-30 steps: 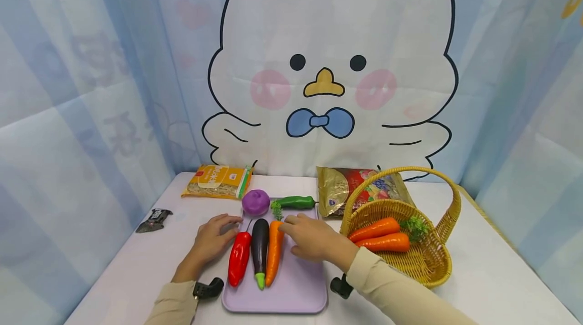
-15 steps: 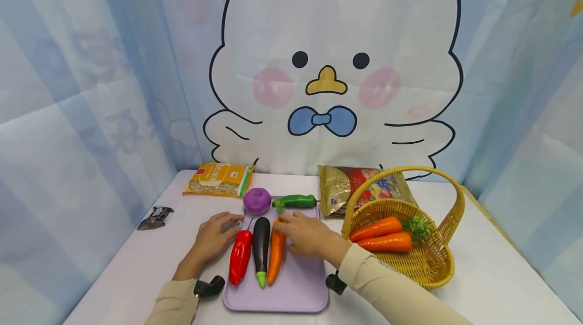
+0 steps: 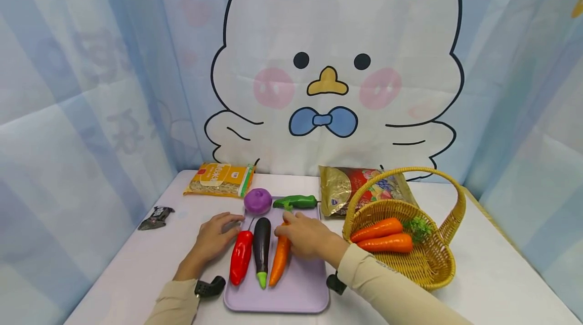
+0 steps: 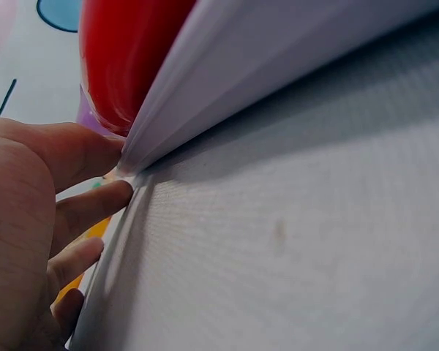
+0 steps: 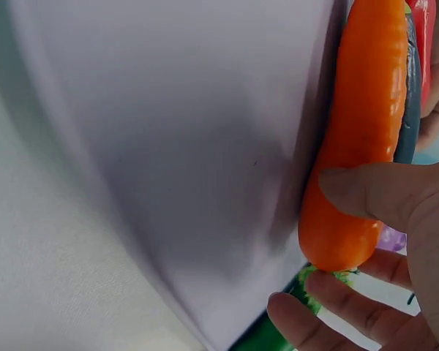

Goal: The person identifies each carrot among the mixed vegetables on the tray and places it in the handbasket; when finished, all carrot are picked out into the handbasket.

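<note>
On the lilac tray (image 3: 302, 294) lie a red chili pepper (image 3: 241, 258), an eggplant (image 3: 261, 244) and a carrot (image 3: 280, 259), side by side. My right hand (image 3: 307, 234) holds the carrot at its thick, leafy end. In the right wrist view the thumb presses on the orange carrot (image 5: 362, 110), with the index finger behind it. My left hand (image 3: 214, 236) touches the tray's left edge; its thumb meets the rim (image 4: 143, 139) and its fingers are loosely extended. A purple onion-like vegetable (image 3: 258, 201) and a green pepper (image 3: 295, 202) lie at the tray's far end.
To the right stands a wicker basket (image 3: 430, 264) with a tall handle, holding two carrots (image 3: 384, 243). Behind are a yellow food packet (image 3: 219, 179) and a gold-red packet (image 3: 334, 191). A small black packet (image 3: 156, 217) lies at left.
The right hand has taken hold of the carrot and shifted its leafy end to the right, away from the eggplant, so it lies tilted. The left hand stays at the tray's edge.
</note>
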